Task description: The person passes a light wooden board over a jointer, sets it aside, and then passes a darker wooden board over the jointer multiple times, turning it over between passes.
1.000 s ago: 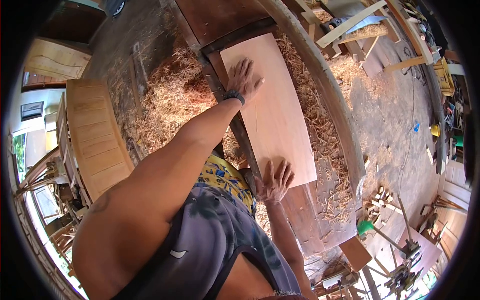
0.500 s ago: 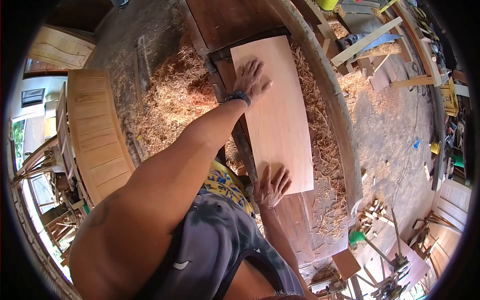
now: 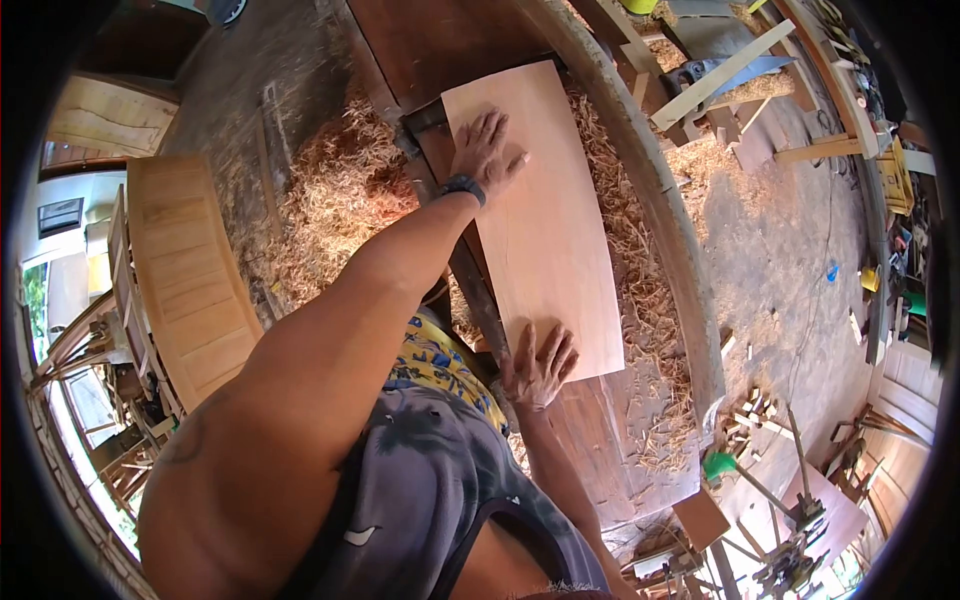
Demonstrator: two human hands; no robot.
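Note:
A long pale wooden board (image 3: pixel 545 230) lies flat across the workbench, with a faint curved line along its grain. Near its far end, my left hand (image 3: pixel 487 157) rests palm down, fingers stretched and thumb out to the side; a dark band circles that wrist. My right hand (image 3: pixel 540 368) presses flat on the board's near end, fingers spread, by the left corner. Neither hand grips anything. Curled wood shavings (image 3: pixel 650 300) lie along the board's right side.
A raised beam (image 3: pixel 655 170) edges the bench on the right. Shavings are heaped on the floor (image 3: pixel 350 190) to the left, near a panelled wooden door (image 3: pixel 190 270). A handsaw (image 3: pixel 745 75) and offcuts lie at the upper right. A green-headed tool (image 3: pixel 718 464) stands at lower right.
The whole view has shifted slightly, so the board and both hands appear a little further left and up. Both hands remain flat on the board in much the same places.

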